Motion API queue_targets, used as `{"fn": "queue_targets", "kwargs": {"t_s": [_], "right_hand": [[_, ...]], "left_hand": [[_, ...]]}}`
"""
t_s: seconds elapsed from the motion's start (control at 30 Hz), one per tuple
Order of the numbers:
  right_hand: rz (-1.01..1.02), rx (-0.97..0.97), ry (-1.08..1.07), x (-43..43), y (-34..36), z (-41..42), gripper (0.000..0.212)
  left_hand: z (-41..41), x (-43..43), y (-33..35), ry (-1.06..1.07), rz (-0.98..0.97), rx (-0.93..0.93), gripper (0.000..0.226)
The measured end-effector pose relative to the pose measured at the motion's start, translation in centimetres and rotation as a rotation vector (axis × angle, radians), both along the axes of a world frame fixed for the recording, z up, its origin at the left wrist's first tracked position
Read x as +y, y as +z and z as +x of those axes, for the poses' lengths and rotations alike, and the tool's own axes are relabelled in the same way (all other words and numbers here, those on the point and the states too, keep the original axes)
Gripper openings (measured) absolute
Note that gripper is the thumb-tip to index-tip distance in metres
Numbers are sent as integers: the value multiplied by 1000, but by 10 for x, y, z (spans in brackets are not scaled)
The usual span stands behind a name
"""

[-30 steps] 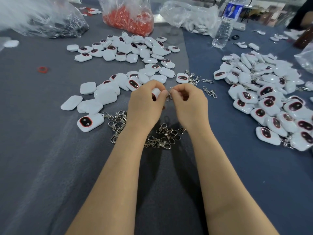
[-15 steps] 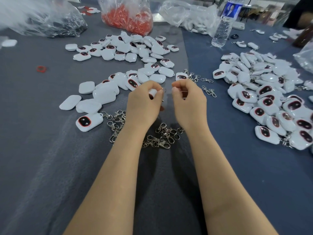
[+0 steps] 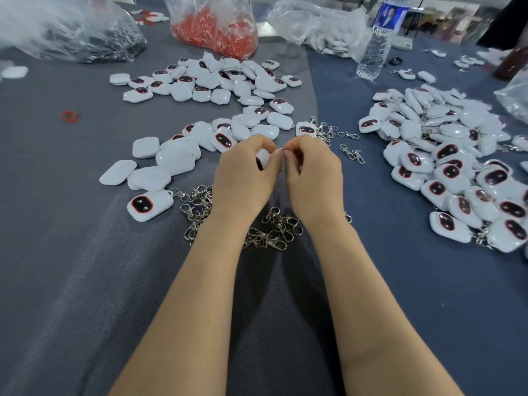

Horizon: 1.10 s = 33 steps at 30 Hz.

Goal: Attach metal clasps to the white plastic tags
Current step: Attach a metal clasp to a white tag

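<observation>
While the left hand (image 3: 243, 178) grips a white tag (image 3: 263, 158), the right hand (image 3: 314, 175) pinches a metal clasp (image 3: 281, 150) right against it, probably for threading.

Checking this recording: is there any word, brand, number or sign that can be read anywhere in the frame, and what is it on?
No text can be read in this view.
Bottle label: blue with a small picture; any print is too small and blurred to read.
Tags: dark windows with red rims, no lettering visible.
</observation>
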State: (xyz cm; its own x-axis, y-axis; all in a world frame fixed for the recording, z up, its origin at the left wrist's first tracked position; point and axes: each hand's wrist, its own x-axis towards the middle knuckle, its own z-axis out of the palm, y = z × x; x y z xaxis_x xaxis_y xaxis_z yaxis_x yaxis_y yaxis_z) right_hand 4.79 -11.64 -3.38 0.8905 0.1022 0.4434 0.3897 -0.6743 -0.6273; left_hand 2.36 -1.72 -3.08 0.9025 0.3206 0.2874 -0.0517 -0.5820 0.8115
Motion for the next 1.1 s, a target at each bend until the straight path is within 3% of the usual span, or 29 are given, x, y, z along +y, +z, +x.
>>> {"fn": "queue_targets", "kwargs": {"t_s": [0.47,0.7,0.87,1.0,1.1], "right_hand": [[246,134,20,-1,2,-1,13],[370,312,-23,0,7,2,20],[377,303,-52,-1,7,1,31],[437,263,-85,1,7,-2,20],[488,211,-55,4,10,-2,15]], "left_hand": [[0,-2,0,-24,73,-26,6],[-2,-5,3,-40,113,-75,10],[-2,-9,2,-29,217,-105,11],[0,-11,0,5,253,-121,13],[1,-8,-1,23,131,-106,12]]}}
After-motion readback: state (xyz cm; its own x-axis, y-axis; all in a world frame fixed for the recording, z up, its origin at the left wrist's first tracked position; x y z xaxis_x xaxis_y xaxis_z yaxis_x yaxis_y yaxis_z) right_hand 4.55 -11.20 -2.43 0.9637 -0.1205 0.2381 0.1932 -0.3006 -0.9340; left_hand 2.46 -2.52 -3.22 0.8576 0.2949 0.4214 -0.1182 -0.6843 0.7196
